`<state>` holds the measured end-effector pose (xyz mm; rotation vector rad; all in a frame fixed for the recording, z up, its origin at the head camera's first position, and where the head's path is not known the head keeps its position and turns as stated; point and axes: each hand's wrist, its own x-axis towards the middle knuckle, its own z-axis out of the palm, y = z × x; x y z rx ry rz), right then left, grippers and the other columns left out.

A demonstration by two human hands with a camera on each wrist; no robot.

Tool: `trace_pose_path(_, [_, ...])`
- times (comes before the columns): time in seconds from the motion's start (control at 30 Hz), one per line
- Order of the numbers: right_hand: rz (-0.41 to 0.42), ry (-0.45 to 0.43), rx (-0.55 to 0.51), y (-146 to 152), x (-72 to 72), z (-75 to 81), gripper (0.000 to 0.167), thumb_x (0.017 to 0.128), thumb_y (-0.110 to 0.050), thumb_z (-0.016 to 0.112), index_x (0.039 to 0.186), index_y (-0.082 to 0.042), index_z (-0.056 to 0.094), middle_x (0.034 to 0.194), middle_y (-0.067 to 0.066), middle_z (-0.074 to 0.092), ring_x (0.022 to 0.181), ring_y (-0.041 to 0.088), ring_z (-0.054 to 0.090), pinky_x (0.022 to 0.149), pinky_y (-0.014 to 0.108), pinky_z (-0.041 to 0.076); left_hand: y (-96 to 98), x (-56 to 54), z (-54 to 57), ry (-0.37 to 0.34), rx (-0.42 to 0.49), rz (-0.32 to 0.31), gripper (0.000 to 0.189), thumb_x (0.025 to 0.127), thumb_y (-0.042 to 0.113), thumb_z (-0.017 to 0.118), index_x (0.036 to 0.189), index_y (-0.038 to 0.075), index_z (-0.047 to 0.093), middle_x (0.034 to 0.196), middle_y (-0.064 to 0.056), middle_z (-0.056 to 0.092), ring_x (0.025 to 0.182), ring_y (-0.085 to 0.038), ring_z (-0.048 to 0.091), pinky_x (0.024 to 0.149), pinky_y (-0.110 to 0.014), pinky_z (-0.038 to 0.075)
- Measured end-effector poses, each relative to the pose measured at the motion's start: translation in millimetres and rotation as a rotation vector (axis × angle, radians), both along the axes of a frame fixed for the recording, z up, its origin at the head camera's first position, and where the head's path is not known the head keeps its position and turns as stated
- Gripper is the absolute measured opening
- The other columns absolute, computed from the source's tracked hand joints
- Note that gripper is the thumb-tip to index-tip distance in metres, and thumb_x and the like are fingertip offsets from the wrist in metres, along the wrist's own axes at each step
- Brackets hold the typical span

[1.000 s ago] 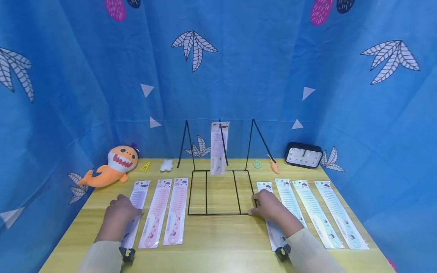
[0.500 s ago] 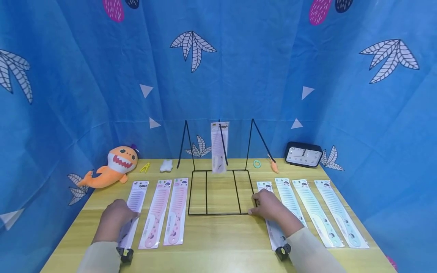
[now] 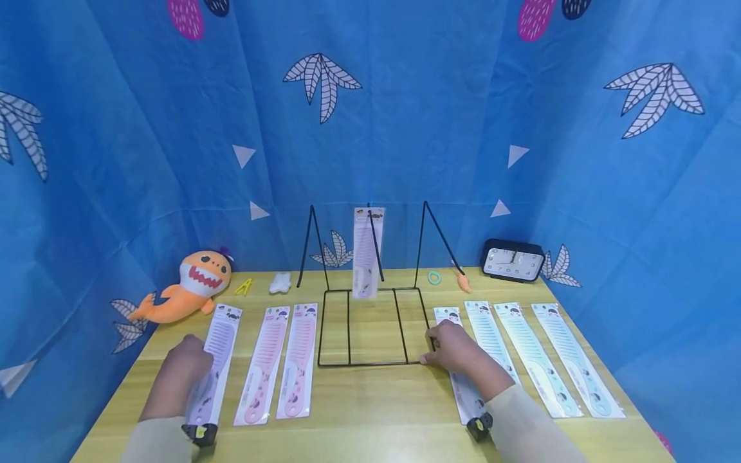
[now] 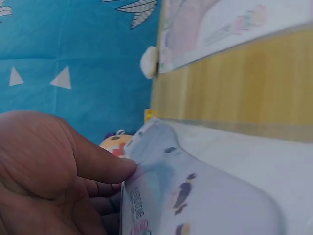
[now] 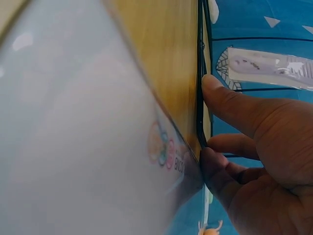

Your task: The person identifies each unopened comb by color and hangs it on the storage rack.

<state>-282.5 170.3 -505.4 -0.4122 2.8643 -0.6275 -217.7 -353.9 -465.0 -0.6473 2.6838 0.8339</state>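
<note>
My left hand point(image 3: 181, 368) pinches the left edge of a packaged purple comb point(image 3: 219, 354) at the table's left. In the left wrist view the thumb lies on the plastic, and the other fingers are partly hidden behind the packet's edge. My right hand point(image 3: 454, 349) grips the front right corner of a black wire display rack point(image 3: 361, 365), with thumb and fingers on the wire in the right wrist view. From the rack's middle hook hangs another packaged purple comb point(image 3: 365, 257). One more packaged comb point(image 3: 463, 392) lies partly under my right hand and wrist.
Two packaged pink combs point(image 3: 263, 366) lie left of the rack, and several packaged green combs point(image 3: 532, 360) lie at the right. Along the back are an orange shark plush point(image 3: 188, 289), a yellow clip point(image 3: 244, 287), a white item point(image 3: 280, 283), a green ring point(image 3: 434, 278) and a black clock point(image 3: 512, 260).
My left hand has moved left and slightly down, and the purple comb packet has shifted left with it. The right hand stays on the rack's corner. The hanging comb sways a little.
</note>
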Motion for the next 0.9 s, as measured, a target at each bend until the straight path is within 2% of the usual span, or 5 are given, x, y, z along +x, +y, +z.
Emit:
trace_pose_path(0.23, [-0.006,-0.016,0.008,-0.6,-0.5,1.3,0.063,0.089,-0.029,0.093,0.138,0.004,0.071,0.131,0.024,0.069,0.123,0.037,0.066,0.113,0.058,0.055,-1.0,0.7,17.4,0.013,0.006,0.025,0.049,0.108,0.008,0.039,0.152,-0.014,0.034,0.13,-0.037,0.054,0.111,-0.047,0.056,0.088,-0.056,0.055])
trace_pose_path(0.47, [-0.013,-0.022,0.002,-0.5,0.0,1.6,0.063,0.09,-0.029,0.093,0.138,0.005,0.071,0.134,0.025,0.069,0.127,0.037,0.066,0.114,0.059,0.055,11.3,1.0,45.6,0.243,0.02,-0.046,0.041,0.113,0.01,0.046,0.151,-0.004,0.042,0.134,-0.031,0.056,0.115,-0.045,0.056,0.089,-0.054,0.057])
trace_pose_path(0.57, [-0.008,-0.018,-0.001,-0.7,0.0,1.7,0.062,0.089,-0.028,0.093,0.137,0.005,0.072,0.133,0.024,0.069,0.125,0.036,0.066,0.114,0.058,0.055,20.1,4.9,52.4,0.357,0.114,-0.107,0.037,0.114,0.011,0.051,0.149,0.002,0.047,0.139,-0.028,0.057,0.122,-0.044,0.056,0.098,-0.056,0.059])
trace_pose_path(0.77, [-0.013,-0.02,0.002,-1.0,-0.2,1.7,0.063,0.09,-0.029,0.093,0.138,0.005,0.071,0.133,0.024,0.069,0.124,0.035,0.066,0.113,0.058,0.055,35.0,15.1,59.8,0.578,0.37,-0.283,0.026,0.115,0.016,0.056,0.139,0.008,0.054,0.123,-0.007,0.064,0.111,-0.02,0.062,0.09,-0.022,0.061])
trace_pose_path(0.9, [-0.013,-0.02,0.005,-0.9,-0.2,1.9,0.063,0.09,-0.028,0.092,0.139,0.005,0.07,0.134,0.024,0.068,0.126,0.037,0.065,0.114,0.058,0.055,43.3,21.2,64.4,0.724,0.53,-0.419,0.019,0.114,0.009,0.057,0.132,0.003,0.058,0.121,0.007,0.069,0.107,-0.009,0.066,0.09,-0.016,0.059])
